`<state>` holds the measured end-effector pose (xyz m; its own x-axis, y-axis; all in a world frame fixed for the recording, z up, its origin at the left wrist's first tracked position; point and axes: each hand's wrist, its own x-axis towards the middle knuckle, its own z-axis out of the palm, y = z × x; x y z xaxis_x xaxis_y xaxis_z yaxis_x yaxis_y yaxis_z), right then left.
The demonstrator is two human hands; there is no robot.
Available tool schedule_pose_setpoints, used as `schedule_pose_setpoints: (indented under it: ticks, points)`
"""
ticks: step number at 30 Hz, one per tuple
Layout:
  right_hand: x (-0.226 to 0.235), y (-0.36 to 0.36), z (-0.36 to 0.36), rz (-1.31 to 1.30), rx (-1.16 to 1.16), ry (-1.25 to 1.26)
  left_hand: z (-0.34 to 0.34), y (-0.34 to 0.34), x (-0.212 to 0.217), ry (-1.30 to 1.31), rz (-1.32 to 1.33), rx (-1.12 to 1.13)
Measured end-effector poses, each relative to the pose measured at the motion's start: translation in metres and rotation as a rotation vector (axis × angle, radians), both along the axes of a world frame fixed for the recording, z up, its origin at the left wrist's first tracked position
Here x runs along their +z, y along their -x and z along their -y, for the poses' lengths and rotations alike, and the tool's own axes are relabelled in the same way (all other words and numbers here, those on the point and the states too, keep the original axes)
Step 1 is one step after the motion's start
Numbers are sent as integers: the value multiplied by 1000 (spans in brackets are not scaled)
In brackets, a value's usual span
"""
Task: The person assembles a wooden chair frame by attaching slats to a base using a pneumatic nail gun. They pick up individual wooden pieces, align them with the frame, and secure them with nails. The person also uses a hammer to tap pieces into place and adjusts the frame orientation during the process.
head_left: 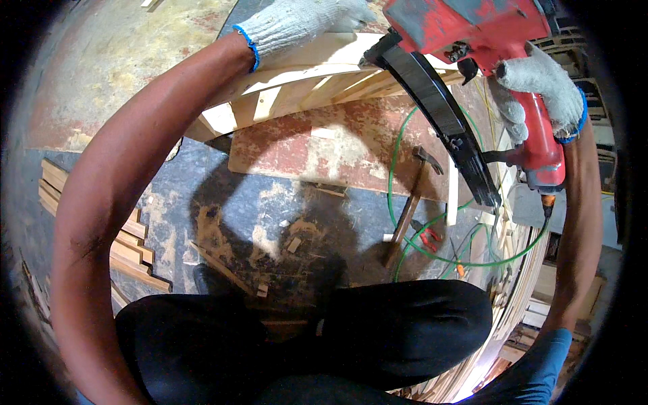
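My right hand (pixel 540 84), in a white knit glove with a blue cuff, is wrapped round the handle of a red pneumatic nail gun (pixel 466 30). Its long curved black magazine (pixel 432 108) slants down toward me, and a green air hose joins the handle's base. The gun's head is over the far end of a pale slatted wooden piece (pixel 304 94); whether its nose touches the wood is cut off by the upper edge. My left hand (pixel 307 27), gloved alike, lies along the top of that wooden piece with fingers stretched toward the gun.
A claw hammer (pixel 413 202) and red-handled pliers (pixel 428 237) lie on the floor near looping green hose (pixel 395 162). Wood strips (pixel 135 253) are piled at left, with more stacked lumber (pixel 503 317) at right. A worn reddish board (pixel 297 152) lies beneath the wooden piece; offcuts and sawdust are scattered around.
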<state>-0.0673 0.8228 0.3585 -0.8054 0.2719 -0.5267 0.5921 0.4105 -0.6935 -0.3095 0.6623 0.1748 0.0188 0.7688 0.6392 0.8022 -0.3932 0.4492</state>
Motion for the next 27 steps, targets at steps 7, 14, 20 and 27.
schedule_pose_setpoints:
  ticks: [7,14,20,27]
  points:
    - [-7,-5,5,-16,-23,-102,5,-11,-3,57,-46,90]
    - [-37,-66,47,-126,-375,27,0,-25,-13,436,-194,175]
    - [-104,-139,67,44,-566,274,13,-7,0,665,-420,295]
    - [-201,-223,88,123,-492,186,68,27,5,480,-475,279]
